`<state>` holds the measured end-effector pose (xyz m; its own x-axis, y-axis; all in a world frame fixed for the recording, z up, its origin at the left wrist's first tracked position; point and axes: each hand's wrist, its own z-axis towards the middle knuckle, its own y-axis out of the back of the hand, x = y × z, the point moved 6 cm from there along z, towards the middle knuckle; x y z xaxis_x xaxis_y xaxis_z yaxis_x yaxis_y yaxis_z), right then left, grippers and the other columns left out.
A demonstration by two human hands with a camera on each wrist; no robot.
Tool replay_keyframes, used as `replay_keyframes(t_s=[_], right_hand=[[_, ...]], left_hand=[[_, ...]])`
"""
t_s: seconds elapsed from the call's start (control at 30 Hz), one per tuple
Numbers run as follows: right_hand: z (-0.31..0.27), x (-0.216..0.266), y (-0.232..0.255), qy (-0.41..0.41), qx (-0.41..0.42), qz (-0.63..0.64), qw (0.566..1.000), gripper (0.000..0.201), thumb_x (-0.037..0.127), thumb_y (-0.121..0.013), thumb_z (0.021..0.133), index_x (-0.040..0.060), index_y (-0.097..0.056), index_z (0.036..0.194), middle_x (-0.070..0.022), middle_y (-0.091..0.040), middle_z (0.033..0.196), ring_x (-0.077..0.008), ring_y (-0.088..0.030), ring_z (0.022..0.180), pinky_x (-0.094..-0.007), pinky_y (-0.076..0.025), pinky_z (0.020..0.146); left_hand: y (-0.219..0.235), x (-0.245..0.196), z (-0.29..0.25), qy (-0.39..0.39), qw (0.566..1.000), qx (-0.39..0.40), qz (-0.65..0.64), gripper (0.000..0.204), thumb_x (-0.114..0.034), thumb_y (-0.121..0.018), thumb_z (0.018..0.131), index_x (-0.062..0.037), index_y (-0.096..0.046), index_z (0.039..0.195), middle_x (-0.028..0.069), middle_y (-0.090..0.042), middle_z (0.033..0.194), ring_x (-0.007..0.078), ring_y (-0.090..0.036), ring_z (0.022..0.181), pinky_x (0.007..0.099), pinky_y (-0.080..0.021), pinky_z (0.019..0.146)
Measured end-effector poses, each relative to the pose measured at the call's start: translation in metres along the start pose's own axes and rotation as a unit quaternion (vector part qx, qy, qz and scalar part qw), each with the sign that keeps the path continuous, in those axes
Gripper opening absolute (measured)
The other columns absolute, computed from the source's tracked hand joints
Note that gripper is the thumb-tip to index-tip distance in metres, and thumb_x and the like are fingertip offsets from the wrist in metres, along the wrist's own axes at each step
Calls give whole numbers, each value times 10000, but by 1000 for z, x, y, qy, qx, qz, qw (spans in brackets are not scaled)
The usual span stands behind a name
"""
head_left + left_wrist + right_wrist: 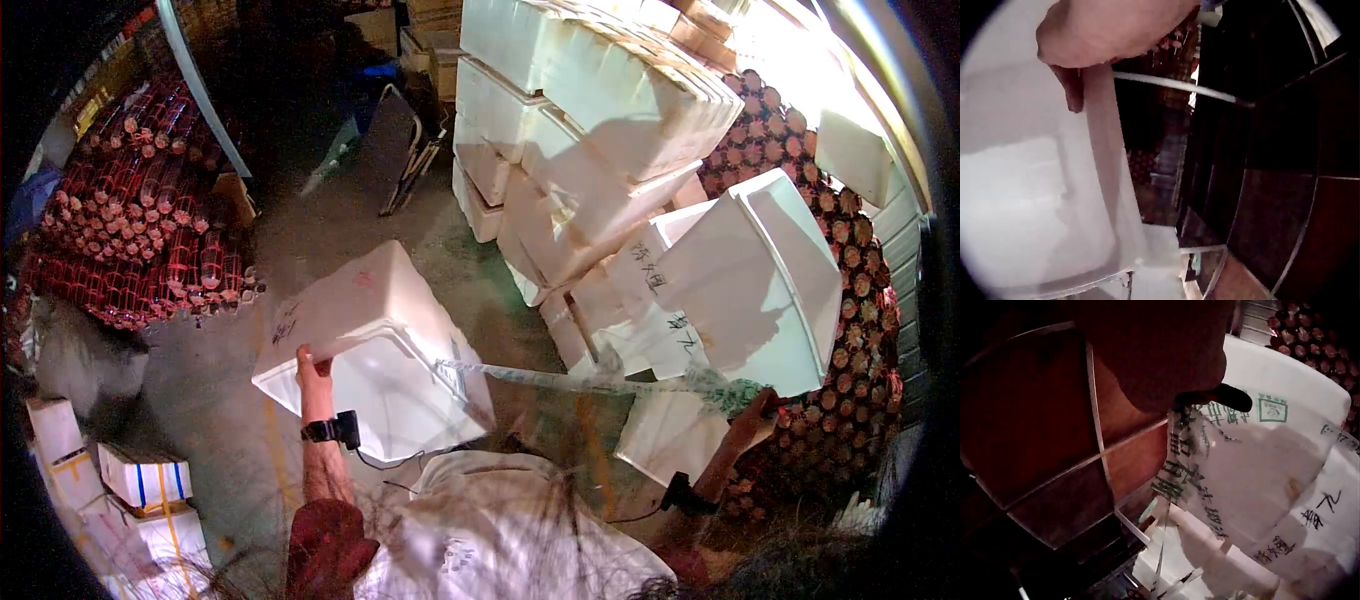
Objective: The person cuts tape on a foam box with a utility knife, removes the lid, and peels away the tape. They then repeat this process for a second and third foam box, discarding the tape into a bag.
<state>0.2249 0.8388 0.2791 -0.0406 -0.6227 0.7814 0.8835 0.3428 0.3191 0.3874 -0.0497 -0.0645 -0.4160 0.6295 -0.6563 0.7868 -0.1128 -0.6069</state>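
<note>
At upper centre and right of the frame, a tall stack of foam boxes [610, 120] stands close to the strip's path; a wide swing of the right arm could bump and shift it, I judge. Below it, at right, a tilted foam container [740, 270] leans at an angle, with the right hand near its lower corner, so a knock or a snagged strip could tip it.

The white foam box [350, 300] sits tilted at centre left. Whether it rests on anything is hidden. A hard pull could twist it out of the left hand or chip its rim. The clear printed tape [540, 377] spans from the box to the right hand, partly twisted and bunched at that end; slack or a fold could make it stick to itself or go on crooked.

The left hand [312, 368] grips the box's edge with bent fingers. The right hand [762, 405] has its fingers closed on the bunched tape end.

The container bears black handwritten characters [1321, 509]; one looks like 九, the others are unclear. The tape carries green Chinese print, with 都市 seemingly legible, and a small square green emblem [1272, 409] shows nearby. The held box has faint red and black marks, too blurred to read. No brand is legible.
</note>
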Motion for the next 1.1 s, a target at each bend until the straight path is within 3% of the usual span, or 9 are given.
replay_keyframes(t_s=[0.1, 0.13, 0.2, 0.47, 0.53, 0.6, 0.9, 1.07, 1.1], right_hand=[[-1, 1, 21, 23, 9, -2, 1000, 372, 219, -626, 922, -77, -627, 1146, -195, -652, 1139, -268, -636, 1010, -391, -523, 845], [8, -13, 22, 19, 1, 25, 1000, 369, 191, -627, 922, -86, -617, 1166, -203, -646, 1160, -266, -640, 1022, -383, -531, 856], [31, -49, 31, 23, -14, -7, 1000, 368, 165, -630, 923, -95, -609, 1183, -213, -640, 1180, -261, -645, 1026, -368, -539, 866], [81, -58, 108, 202, -206, -261, 921, 387, 232, -609, 937, -40, -597, 1211, -198, -667, 1097, -259, -662, 881, -374, -546, 799], [74, -54, 103, 190, -207, -245, 928, 359, 205, -616, 925, -35, -599, 1191, -185, -666, 1079, -252, -658, 871, -365, -543, 795], [60, -49, 93, 176, -183, -224, 941, 332, 178, -623, 913, -30, -601, 1170, -172, -665, 1060, -244, -654, 861, -356, -540, 791], [-92, 27, -51, 113, 189, 18, 975, 234, 56, -653, 857, -7, -609, 1078, -112, -662, 977, -210, -636, 817, -315, -527, 775], [-224, 135, -121, -3, 514, 241, 823, 209, -12, -670, 826, 6, -614, 1027, -79, -660, 932, -191, -626, 792, -292, -519, 767], [-247, 191, -117, 173, 538, 177, 806, 220, 27, -695, 812, 9, -624, 1019, -125, -664, 931, -195, -648, 796, -307, -527, 739]], left_hand=[[22, -42, 4, 56, 992, -26, -106, 351, -145, -662, 880, 36, -519, 1146, 160, -654, 1036, 257, -631, 962, 335, -528, 828], [24, -63, -5, -63, 990, 35, 125, 367, -140, -663, 883, 50, -512, 1158, 183, -656, 1030, 271, -641, 937, 342, -523, 810], [17, -96, -38, -297, 769, 6, 566, 407, -166, -669, 891, 66, -502, 1181, 214, -661, 1012, 293, -655, 894, 360, -519, 781], [85, -93, -41, -173, 852, -134, 475, 263, -127, -584, 898, -24, -514, 1131, 113, -617, 1035, 204, -610, 912, 324, -556, 796], [112, -77, -18, -70, 991, -103, 47, 243, -225, -632, 875, -38, -592, 1025, 90, -658, 981, 220, -642, 864, 309, -565, 772], [94, -65, -18, 65, 964, -132, -222, 287, -311, -672, 847, -35, -644, 920, 82, -689, 909, 241, -666, 820, 303, -568, 766], [38, -18, -51, 71, 985, -43, -151, 280, -316, -679, 841, -58, -630, 938, 56, -682, 865, 198, -663, 770, 323, -582, 723], [-45, -23, -115, 86, 989, -13, -119, 300, -326, -674, 846, -57, -635, 972, 42, -679, 873, 192, -660, 757, 313, -582, 723], [-61, -32, -133, 34, 995, -17, -89, 332, -327, -672, 845, -49, -635, 1024, 48, -680, 936, 193, -659, 830, 309, -568, 776]])
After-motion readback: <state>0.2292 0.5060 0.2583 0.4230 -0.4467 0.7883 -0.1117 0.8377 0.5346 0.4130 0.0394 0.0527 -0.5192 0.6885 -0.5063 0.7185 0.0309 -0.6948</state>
